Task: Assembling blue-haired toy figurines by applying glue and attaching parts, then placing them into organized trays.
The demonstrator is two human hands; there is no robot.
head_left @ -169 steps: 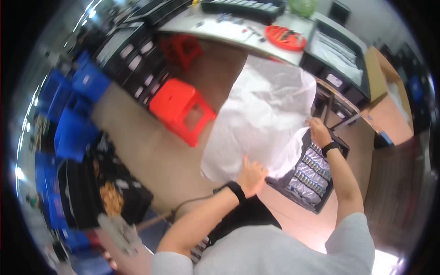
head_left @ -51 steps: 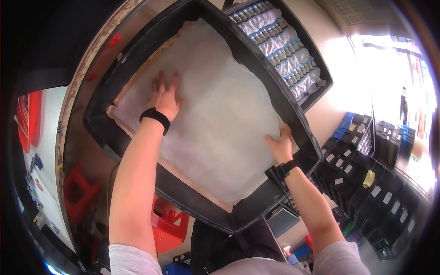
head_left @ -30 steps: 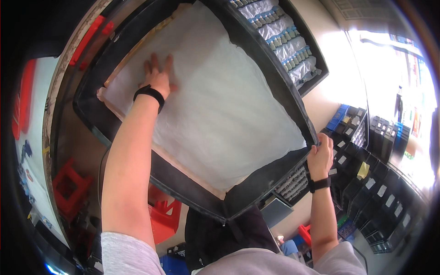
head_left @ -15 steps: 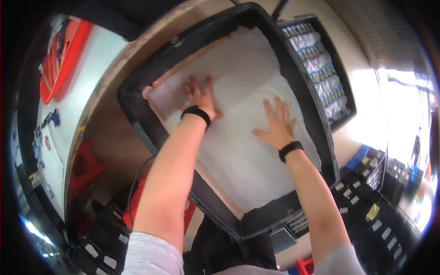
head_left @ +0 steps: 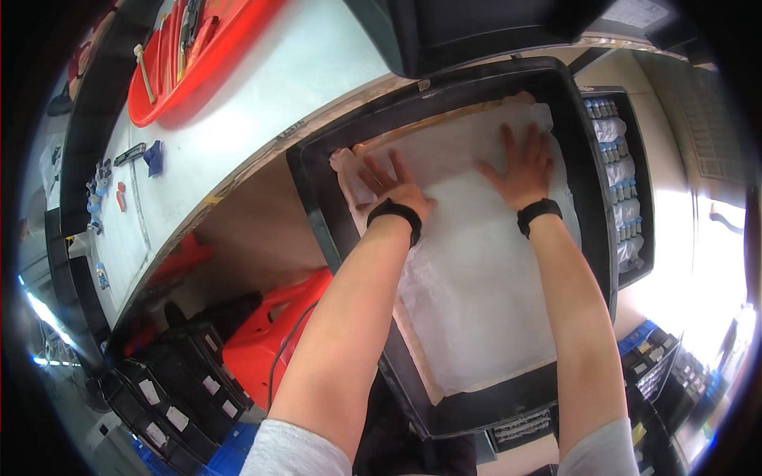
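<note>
The white sheet lies in the black crate, right of the table, directly beneath the fingers of both hands — neither is nearer. The left hand is by its far left corner, the right hand towards its far right one; both are palm down, fingers spread and grasping nothing. Its long axis runs near to far — the far end leans slightly left.

Wht tbl, red stool
</note>
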